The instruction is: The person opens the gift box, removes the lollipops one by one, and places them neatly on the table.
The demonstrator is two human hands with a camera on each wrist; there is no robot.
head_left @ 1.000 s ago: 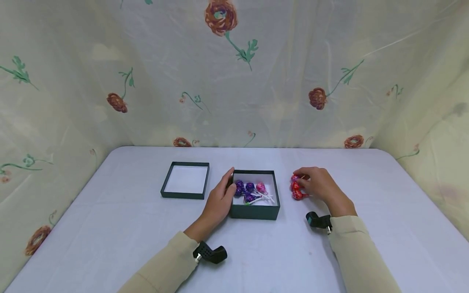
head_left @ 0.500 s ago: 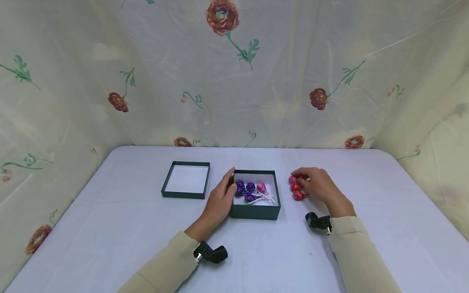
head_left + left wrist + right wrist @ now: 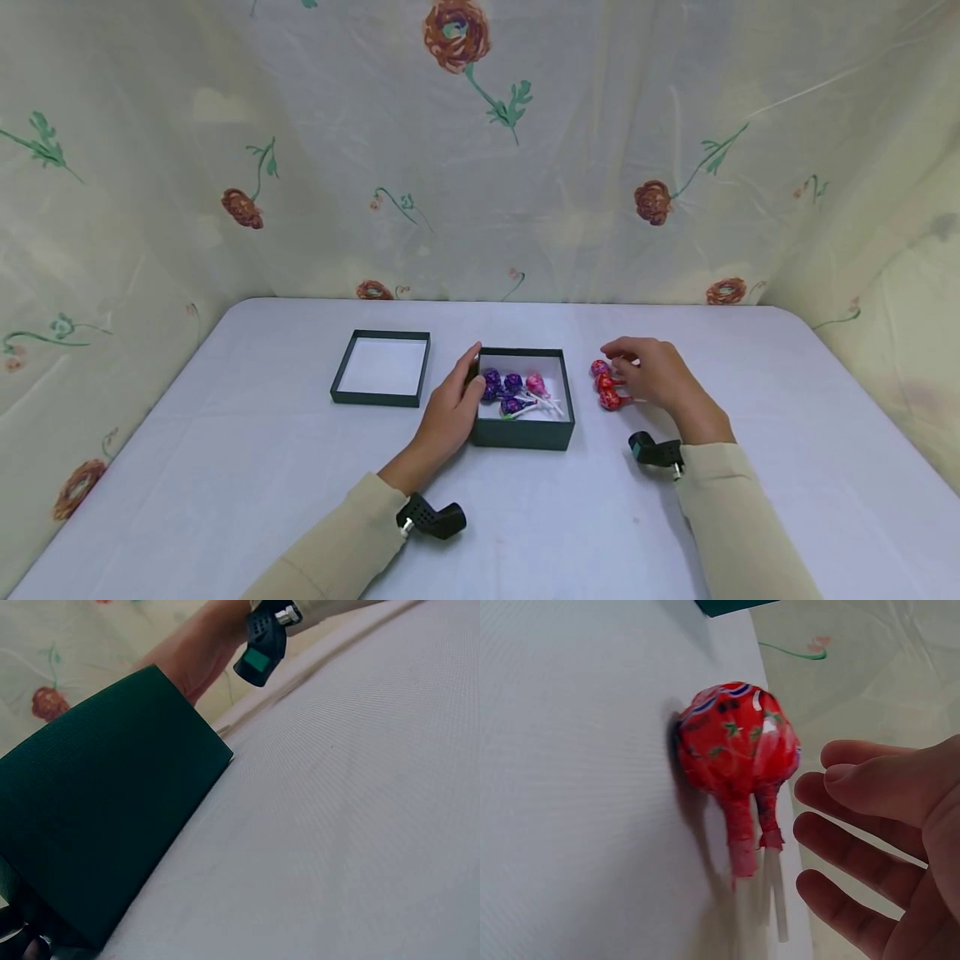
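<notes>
My left hand (image 3: 447, 408) rests along the left side of a dark green box (image 3: 522, 434), fingers fairly straight and thumb at the rim. Inside the box lie several wrapped lollipops (image 3: 512, 383), purple ones and a pink one, their white sticks towards the right. To the right of the box, three more lollipops (image 3: 604, 382) lie in a row, red with a pinkish one farthest back. Just over their sticks hovers my right hand (image 3: 660, 379), fingers loosely bent and empty. In the right wrist view, a gap separates its fingers from the red lollipop (image 3: 731, 742).
A shallow dark green box lid (image 3: 380, 367) lies with its white inside up, left of the box. The white tabletop (image 3: 525, 533) ends at a flower-patterned curtain (image 3: 570, 167) at the back. Each wrist carries a small black camera (image 3: 431, 517).
My right hand has lifted slightly off the lollipops and drawn back to the right. The farthest lollipop has shifted a little to the left. My left hand and the box keep their places.
</notes>
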